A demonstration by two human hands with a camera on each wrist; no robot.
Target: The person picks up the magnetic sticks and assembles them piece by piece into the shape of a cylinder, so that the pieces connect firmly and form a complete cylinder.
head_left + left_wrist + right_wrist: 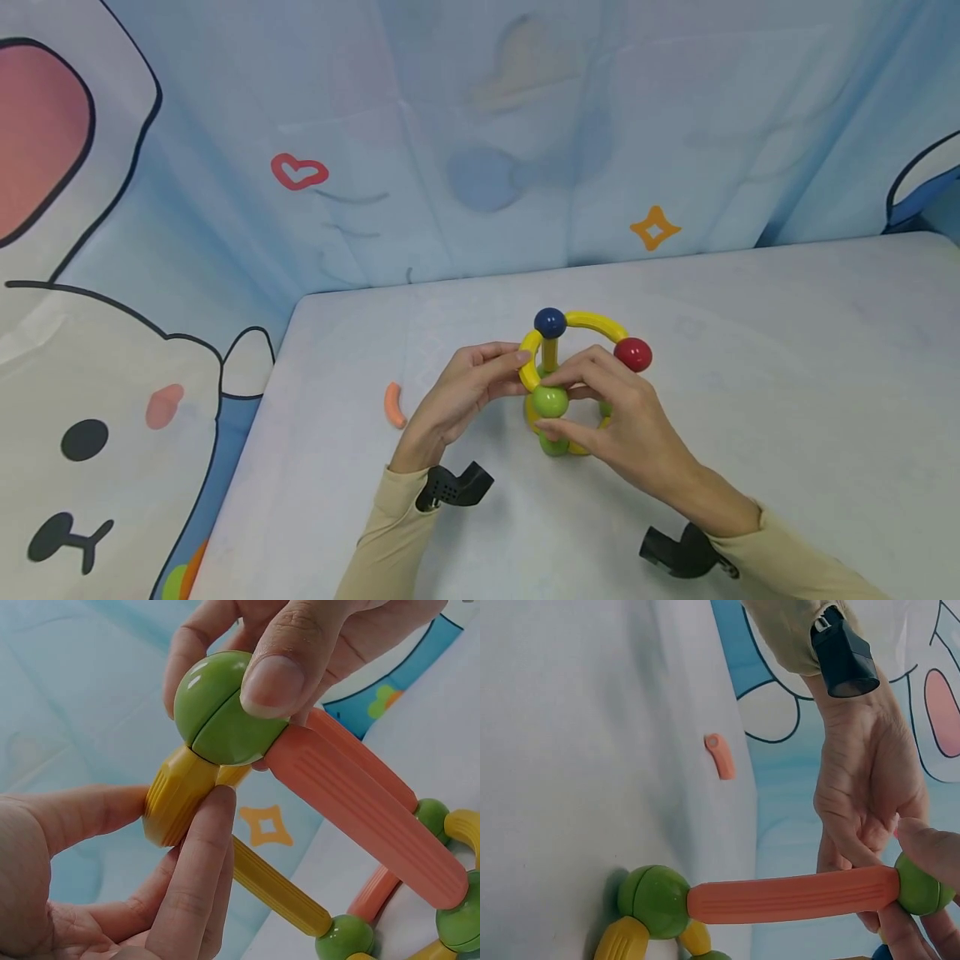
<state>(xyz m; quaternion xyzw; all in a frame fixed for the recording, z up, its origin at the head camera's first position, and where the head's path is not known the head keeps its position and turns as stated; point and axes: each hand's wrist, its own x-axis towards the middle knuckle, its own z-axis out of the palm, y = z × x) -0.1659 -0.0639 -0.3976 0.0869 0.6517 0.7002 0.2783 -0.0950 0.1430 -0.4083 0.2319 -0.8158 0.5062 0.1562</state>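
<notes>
A toy frame of colored balls and rods stands on the table between both hands. Its upper green ball point(550, 402) is pinched between the thumb and fingers of my right hand point(633, 417). My left hand point(465, 392) pinches the curved yellow rod point(176, 796) that meets this ball. From the ball a straight orange rod point(795, 896) runs down to a lower green ball point(655, 901). At the top of the frame sits a blue ball point(550, 322), joined by another yellow rod point(596, 324) to a red ball point(633, 354).
A loose curved orange piece point(393, 406) lies on the white-covered table point(787, 375), left of my left hand. Behind the table hangs a blue printed cloth point(450, 125). A black camera is strapped to each wrist.
</notes>
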